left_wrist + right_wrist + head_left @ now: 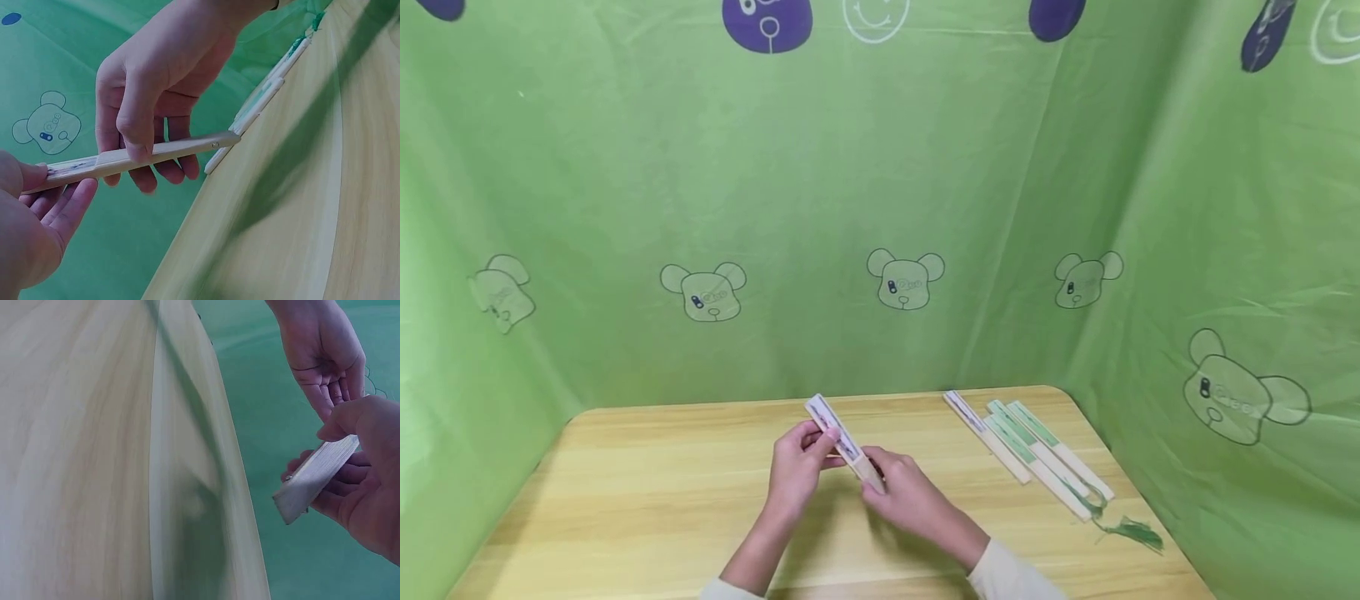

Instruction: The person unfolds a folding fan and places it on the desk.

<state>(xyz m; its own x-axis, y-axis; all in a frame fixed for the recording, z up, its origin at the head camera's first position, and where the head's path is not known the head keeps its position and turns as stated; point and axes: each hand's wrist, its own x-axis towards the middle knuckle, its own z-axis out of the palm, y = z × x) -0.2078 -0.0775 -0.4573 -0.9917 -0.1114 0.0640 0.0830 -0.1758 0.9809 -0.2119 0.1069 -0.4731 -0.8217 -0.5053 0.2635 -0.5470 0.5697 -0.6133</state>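
Observation:
A folded folding fan point(837, 431), with pale wooden ribs and a white, purple-patterned leaf, is held slantwise above the table by both hands. My left hand point(795, 473) pinches its patterned upper part, thumb on top and fingers beneath. Lower down, my right hand point(910, 493) grips the bare wooden end. In the left wrist view, the right thumb lies along the fan point(156, 152), while the left hand point(31, 231) holds the other end. The right wrist view shows the rivet end of the fan point(319, 475) projecting from the right hand point(375, 481).
On the right of the wooden table point(662, 500) lie several more folded fans: one purple-patterned fan point(985, 435) and green ones point(1037, 458) beside it. A green tassel point(1131, 532) trails near the right edge. Green curtains point(880, 167) with bear drawings enclose the table.

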